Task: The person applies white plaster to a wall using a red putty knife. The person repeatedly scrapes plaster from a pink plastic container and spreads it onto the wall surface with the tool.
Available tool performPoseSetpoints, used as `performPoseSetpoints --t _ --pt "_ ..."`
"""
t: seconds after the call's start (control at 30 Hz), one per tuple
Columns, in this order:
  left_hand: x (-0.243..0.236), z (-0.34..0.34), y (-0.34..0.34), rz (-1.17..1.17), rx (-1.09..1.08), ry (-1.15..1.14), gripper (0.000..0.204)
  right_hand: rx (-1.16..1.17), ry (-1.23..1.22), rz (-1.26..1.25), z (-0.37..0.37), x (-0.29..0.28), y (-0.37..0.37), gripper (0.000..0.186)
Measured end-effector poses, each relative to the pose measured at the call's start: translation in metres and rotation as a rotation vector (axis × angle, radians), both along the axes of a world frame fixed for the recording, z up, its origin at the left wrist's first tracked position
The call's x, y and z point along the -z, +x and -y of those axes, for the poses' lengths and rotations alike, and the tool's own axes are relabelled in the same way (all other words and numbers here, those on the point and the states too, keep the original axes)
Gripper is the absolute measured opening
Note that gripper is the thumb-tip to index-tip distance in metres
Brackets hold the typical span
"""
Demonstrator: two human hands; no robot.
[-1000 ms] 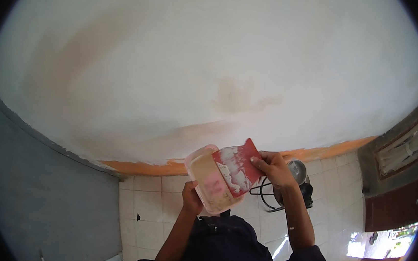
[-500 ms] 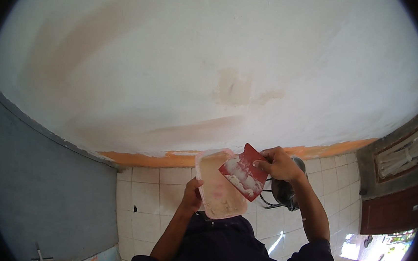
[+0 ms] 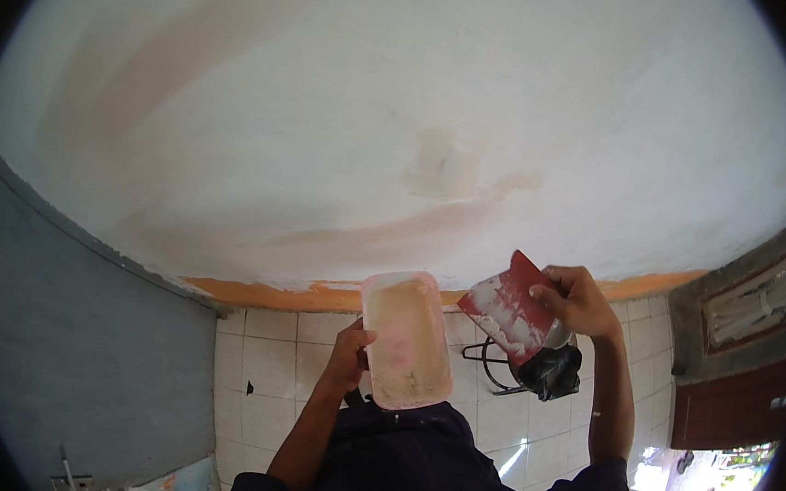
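My left hand (image 3: 347, 356) grips the left rim of a shallow pink plastic tray (image 3: 447, 344), tilted so its inside faces me. Smears of pale filler coat the tray's inside. A red putty spreader (image 3: 516, 301), its broad blade streaked with white filler, is pinched by its upper right corner in my right hand (image 3: 577, 299). The spreader hangs to the right of the tray, apart from it. Ahead of both hands rises the white wall (image 3: 330, 102), with a beige patch (image 3: 448, 164) and a long brownish smear (image 3: 385, 231) on it.
An orange strip (image 3: 251, 293) runs along the wall's foot. A grey wall (image 3: 81, 341) stands at the left. Behind the spreader, a black plastic bag (image 3: 551, 373) sits on a stool (image 3: 494, 372) on white floor tiles (image 3: 258, 429). A dark wooden door (image 3: 722, 410) is at the right.
My right hand has moved the spreader away from the tray to the right and slightly up. The tray has shifted a little left and now shows more of its inside.
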State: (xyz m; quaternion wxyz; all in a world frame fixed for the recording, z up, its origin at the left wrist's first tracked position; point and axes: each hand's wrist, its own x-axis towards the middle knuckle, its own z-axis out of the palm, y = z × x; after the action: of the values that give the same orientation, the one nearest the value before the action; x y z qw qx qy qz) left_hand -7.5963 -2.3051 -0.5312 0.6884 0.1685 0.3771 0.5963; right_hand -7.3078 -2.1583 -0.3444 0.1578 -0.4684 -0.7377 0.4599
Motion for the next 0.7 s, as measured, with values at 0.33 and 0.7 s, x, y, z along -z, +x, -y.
performPoseSetpoints --t 0.33,0.7 --pt "-0.022 0.012 -0.013 -0.189 0.027 -0.053 0.055 -0.545 0.354 0.172 0.004 -0.025 -0.094 0.026" --pt "-0.003 0.008 -0.008 -0.251 0.003 -0.129 0.046 -0.69 0.327 0.362 0.031 0.034 -0.106 0.015"
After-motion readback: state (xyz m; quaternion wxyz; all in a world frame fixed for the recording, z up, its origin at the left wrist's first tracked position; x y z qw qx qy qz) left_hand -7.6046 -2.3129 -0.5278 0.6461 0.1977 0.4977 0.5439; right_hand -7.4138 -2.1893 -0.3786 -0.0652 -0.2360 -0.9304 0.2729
